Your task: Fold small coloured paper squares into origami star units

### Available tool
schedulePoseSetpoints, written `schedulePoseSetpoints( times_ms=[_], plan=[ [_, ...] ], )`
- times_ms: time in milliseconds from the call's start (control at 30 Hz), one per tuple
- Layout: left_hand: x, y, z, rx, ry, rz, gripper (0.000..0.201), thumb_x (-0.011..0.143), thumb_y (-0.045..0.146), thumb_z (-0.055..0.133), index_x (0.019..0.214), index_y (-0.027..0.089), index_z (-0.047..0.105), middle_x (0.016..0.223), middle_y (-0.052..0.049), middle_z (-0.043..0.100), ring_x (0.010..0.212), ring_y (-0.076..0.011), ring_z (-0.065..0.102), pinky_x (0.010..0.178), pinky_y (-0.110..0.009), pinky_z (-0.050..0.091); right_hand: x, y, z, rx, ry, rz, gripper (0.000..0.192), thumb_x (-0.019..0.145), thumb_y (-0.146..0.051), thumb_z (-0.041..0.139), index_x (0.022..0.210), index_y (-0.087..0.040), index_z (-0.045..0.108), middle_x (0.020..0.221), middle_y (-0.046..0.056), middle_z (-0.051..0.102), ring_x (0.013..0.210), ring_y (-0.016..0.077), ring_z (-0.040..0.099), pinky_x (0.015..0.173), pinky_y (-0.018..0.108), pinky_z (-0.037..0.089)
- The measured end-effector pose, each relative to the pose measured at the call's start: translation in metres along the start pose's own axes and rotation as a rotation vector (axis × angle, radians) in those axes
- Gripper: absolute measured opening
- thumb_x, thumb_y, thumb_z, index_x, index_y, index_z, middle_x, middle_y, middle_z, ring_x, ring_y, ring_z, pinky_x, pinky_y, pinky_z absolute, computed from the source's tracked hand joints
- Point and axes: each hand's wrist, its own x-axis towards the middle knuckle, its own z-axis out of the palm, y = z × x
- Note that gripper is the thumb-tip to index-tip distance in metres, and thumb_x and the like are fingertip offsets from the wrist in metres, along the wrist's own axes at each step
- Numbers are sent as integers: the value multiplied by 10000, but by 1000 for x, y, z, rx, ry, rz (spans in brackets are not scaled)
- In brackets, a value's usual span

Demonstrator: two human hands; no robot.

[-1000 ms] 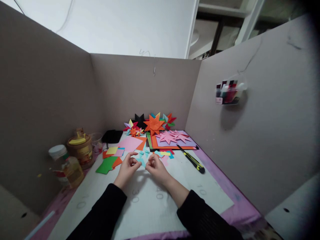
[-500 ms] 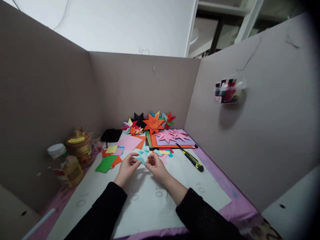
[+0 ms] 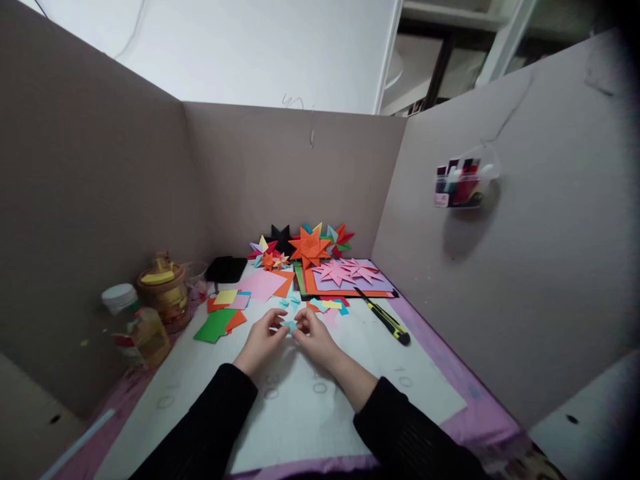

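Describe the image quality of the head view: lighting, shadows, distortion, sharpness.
Head view: dim, even light; wide-angle bend bows the cardboard walls, with a dark vignette at the right edge. The wall-hung container casts a soft shadow. Left hand, right hand and small blue paper piece look soft.

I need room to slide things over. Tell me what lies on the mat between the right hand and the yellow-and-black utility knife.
In the head view, the mat between the right hand and the utility knife is bare white; paper scraps lie just beyond that stretch.

Left hand (image 3: 261,342), right hand (image 3: 316,340), fingertips pinched together, forearms converging
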Motion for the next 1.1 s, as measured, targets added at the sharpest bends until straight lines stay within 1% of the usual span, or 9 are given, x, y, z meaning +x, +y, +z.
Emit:
schedulePoseSetpoints(
  times_ms=[133, 300, 367, 433, 567, 700, 833, 933, 1100],
  plan=[
    [2, 1, -3, 14, -13, -26, 200, 751, 273, 545, 889, 137, 593, 721, -31, 615, 682, -150, 574, 626, -246, 445, -2, 0, 0, -70, -10, -13, 211, 706, -124, 482, 891, -215, 439, 668, -64, 449, 609, 107, 459, 577, 225, 361],
    [4, -1, -5, -32, 51, -86, 188, 712, 261, 579, 841, 126, 602, 739, -45, 642, 694, -164, 599, 646, -255, 456, -3, -4, 0, -187, 26, -106, 339, 641, -106, 536, 953, -222, 473, 912, -6, 526, 816, 145, 512, 685, 263, 409],
    [4, -1, -5, -56, 52, -98, 185, 706, 255, 581, 836, 126, 606, 738, -46, 648, 700, -168, 607, 654, -257, 462, -3, -4, 0, -205, 39, -120, 364, 635, -119, 559, 976, -221, 482, 965, 10, 533, 843, 153, 518, 695, 272, 418],
    [4, -2, -6, -58, 45, -95, 178, 705, 249, 578, 828, 126, 617, 745, -49, 654, 704, -169, 610, 655, -255, 464, -3, -5, -1, -204, 64, -118, 322, 659, -143, 565, 964, -214, 493, 941, 14, 550, 830, 155, 530, 686, 272, 421],
    [4, -4, -5, -30, 30, -58, 170, 719, 245, 560, 820, 133, 638, 771, -53, 666, 719, -170, 611, 664, -256, 468, -1, -2, -3, -160, 133, -99, 180, 737, -188, 518, 916, -200, 513, 831, 7, 563, 733, 141, 530, 643, 258, 415],
    [4, -5, -4, -7, 22, -21, 165, 723, 241, 553, 820, 145, 646, 782, -48, 672, 729, -170, 611, 671, -257, 472, 2, 4, -4, -87, 195, -77, 198, 732, -161, 481, 923, -196, 520, 800, -1, 545, 680, 127, 501, 623, 244, 402],
    [4, -5, -4, -27, -17, -9, 176, 727, 241, 549, 835, 148, 652, 781, -47, 674, 732, -168, 615, 683, -262, 478, 4, 8, -3, 38, 179, -19, 232, 689, -138, 489, 914, -189, 512, 816, -3, 542, 649, 115, 499, 596, 231, 400],
    [4, -3, -3, -11, -23, -10, 192, 719, 259, 572, 849, 146, 655, 800, -54, 678, 743, -171, 614, 683, -262, 478, 5, 7, -4, 83, 151, 18, 176, 681, -157, 519, 854, -185, 531, 768, -11, 542, 615, 112, 492, 575, 227, 392],
    [1, 6, -2, 46, -21, -23, 207, 688, 277, 616, 835, 139, 658, 805, -60, 680, 736, -173, 607, 666, -257, 472, 4, 4, -4, 108, 111, 26, 99, 698, -180, 543, 796, -186, 553, 700, -20, 540, 607, 119, 497, 568, 231, 388]
  ],
)
